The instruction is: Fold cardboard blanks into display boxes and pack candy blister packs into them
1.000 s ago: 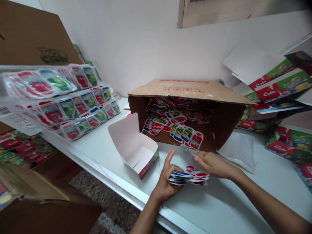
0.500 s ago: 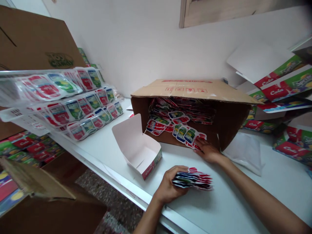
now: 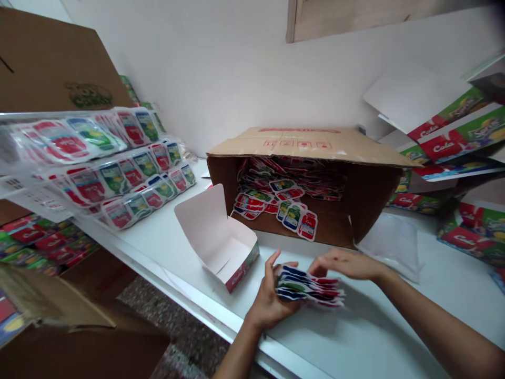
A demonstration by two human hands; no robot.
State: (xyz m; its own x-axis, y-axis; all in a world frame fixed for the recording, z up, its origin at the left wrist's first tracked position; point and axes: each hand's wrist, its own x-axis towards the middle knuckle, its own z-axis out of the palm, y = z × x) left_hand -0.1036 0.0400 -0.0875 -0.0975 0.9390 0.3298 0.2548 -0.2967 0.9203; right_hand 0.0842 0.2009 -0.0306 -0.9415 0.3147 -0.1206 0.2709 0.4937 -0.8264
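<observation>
A stack of red, green and blue bottle-shaped packets [image 3: 310,288] rests in my left hand [image 3: 272,297], whose thumb is raised off the stack. My right hand [image 3: 341,264] is at the top edge of that stack, its fingers bent and pressed together; whether they grip a packet is hidden. Behind the hands, a cardboard box [image 3: 292,145] lies on its side, its opening facing me, with many loose packets [image 3: 307,225] inside. An open small carton [image 3: 232,250], white inside with a printed red and green side, stands left of my hands.
Clear-bagged rows of packets [image 3: 114,179] stand at the left on the white table [image 3: 158,247]. Printed cartons [image 3: 453,142] are piled at the right, near a clear plastic bag [image 3: 390,245]. An open cardboard box [image 3: 79,347] is below the table's left edge.
My right hand has left the loose packets in the cardboard box and come back to the held stack. My left thumb has lifted. The view has shifted slightly.
</observation>
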